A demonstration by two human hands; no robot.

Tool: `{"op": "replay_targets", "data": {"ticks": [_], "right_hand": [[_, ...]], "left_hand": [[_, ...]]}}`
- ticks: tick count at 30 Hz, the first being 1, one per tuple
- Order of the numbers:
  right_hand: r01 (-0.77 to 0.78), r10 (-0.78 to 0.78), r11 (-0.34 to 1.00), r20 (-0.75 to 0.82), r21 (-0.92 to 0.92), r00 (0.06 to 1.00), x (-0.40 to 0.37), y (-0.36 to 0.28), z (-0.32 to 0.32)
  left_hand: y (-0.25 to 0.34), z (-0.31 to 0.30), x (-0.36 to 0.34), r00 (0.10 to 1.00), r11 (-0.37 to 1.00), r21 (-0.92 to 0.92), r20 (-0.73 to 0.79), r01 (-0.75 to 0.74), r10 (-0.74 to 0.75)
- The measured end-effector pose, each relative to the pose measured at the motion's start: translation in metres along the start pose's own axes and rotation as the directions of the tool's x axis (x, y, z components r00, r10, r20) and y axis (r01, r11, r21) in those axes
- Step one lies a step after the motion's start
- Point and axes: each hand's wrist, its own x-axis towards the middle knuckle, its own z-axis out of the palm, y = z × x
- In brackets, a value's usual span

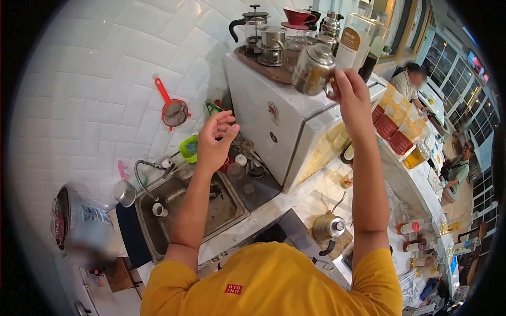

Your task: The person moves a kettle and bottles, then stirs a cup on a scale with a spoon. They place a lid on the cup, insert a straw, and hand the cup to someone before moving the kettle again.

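Note:
My right hand [352, 90] is raised over the top of a small white fridge [255, 97], its fingers closed on the handle of a clear glass teapot [310, 72]. The teapot has its lid on and something brownish shows inside; it is slightly blurred. Just behind it, a brown tray [247, 57] holds a French press [255, 31], a metal drip coffee filter [272, 48] and a red dripper [298, 17]. My left hand [215, 138] hovers left of the fridge, fingers loosely bent and apart, with nothing in it. Beneath it are a bright green container [188, 149] and assorted utensils.
A steel sink [221, 224] with a tap lies below my left forearm. A red-handled strainer [174, 113] hangs on the tiled wall. The gooseneck kettle [328, 227] stands near my right elbow. Bottles [354, 39] crowd the fridge top; people sit beyond the right counter.

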Motion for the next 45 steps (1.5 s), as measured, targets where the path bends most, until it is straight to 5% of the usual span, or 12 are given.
{"op": "replay_targets", "data": {"ticks": [8,14,23,32,41,45], "right_hand": [[0.157,-0.155,0.960,0.026,-0.232,0.988,0.079,0.035,0.031],[-0.056,0.059,0.977,0.008,-0.208,0.998,0.094,0.040,0.037],[-0.107,0.136,0.958,0.093,-0.267,0.986,0.106,0.049,0.033],[0.065,-0.069,0.998,-0.247,-0.026,0.966,0.075,0.028,0.035],[0.016,-0.193,0.910,-0.388,-0.414,0.901,0.100,0.020,0.044],[-0.058,-0.070,0.957,-0.421,-0.285,0.904,0.118,0.025,0.050]], "left_hand": [[-0.021,-0.031,-0.020,0.998,0.998,-0.024,0.014,0.057,-0.056],[-0.011,-0.042,-0.020,0.998,0.996,-0.079,0.040,0.045,-0.042],[-0.007,-0.044,-0.017,0.997,0.991,-0.124,0.063,0.041,-0.034],[-0.024,-0.052,-0.020,0.995,0.994,-0.095,0.085,0.052,-0.044],[-0.031,-0.057,-0.022,0.995,0.993,-0.099,0.077,0.065,-0.057],[-0.033,-0.065,-0.025,0.995,0.992,-0.101,0.072,0.074,-0.067]]}}
